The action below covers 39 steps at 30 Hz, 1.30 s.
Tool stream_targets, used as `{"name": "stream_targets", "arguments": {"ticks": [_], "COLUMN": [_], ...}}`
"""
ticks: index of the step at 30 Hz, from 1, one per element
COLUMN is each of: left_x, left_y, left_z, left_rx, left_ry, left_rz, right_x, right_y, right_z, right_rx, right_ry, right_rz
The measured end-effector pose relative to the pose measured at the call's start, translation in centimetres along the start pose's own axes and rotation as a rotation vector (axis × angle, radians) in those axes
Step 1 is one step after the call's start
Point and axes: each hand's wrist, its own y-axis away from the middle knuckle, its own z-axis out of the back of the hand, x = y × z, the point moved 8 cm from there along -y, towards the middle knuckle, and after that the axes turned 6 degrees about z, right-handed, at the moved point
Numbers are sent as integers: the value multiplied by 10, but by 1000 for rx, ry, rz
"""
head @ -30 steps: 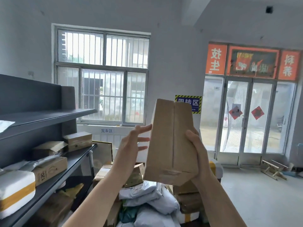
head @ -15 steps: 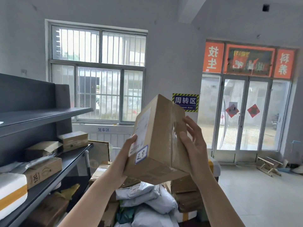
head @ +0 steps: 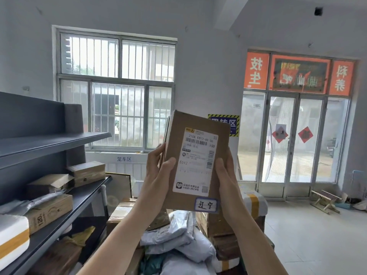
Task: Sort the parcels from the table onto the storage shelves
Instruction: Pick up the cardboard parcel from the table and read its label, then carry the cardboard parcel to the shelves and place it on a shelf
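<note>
I hold a brown cardboard parcel [head: 216,132] upright at chest height, its white shipping label and a small blue-edged handwritten sticker facing me. My left hand [head: 158,171] grips its left edge, thumb on the front. My right hand [head: 225,173] clasps the right edge. Below the parcel lies a heap of grey poly bags [head: 178,241] and cardboard boxes [head: 222,227]; the table under them is hidden. The dark grey storage shelves [head: 65,213] stand at my left.
The lower shelf holds several cardboard boxes [head: 87,172] and a white box with yellow tape [head: 12,239]; the upper shelf board [head: 53,141] shows bare. A barred window is ahead, glass doors at right, with a small wooden stool [head: 325,201] on open tiled floor.
I have turned the parcel in my hands from its plain taped side round to the labelled face, and both hands have shifted to grip its side edges.
</note>
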Motion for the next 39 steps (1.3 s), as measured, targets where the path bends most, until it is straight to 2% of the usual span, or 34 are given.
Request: {"name": "stream_targets", "arguments": {"ticks": [9, 16, 22, 25, 30, 34, 39], "left_x": [-3, -20, -42, -54, -75, -90, -109], "left_y": [-2, -9, 2, 17, 57, 116, 220], "left_z": [5, 14, 42, 54, 80, 95, 104], "left_rx": [-2, 63, 12, -2, -161, -374, -673], "left_ry": [195, 192, 90, 33, -9, -101, -46], "left_rz": [55, 11, -110, -147, -138, -188, -187], "right_x": [11, 14, 24, 28, 40, 53, 75], "right_y": [-9, -14, -15, -9, 2, 29, 93], "right_z": [-14, -27, -47, -61, -89, -110, -132], "right_rx": [85, 73, 25, 58, 186, 306, 487], "right_ry": [92, 15, -102, -177, -308, -485, -662], "right_rz": [50, 95, 94, 78, 56, -6, -88]}}
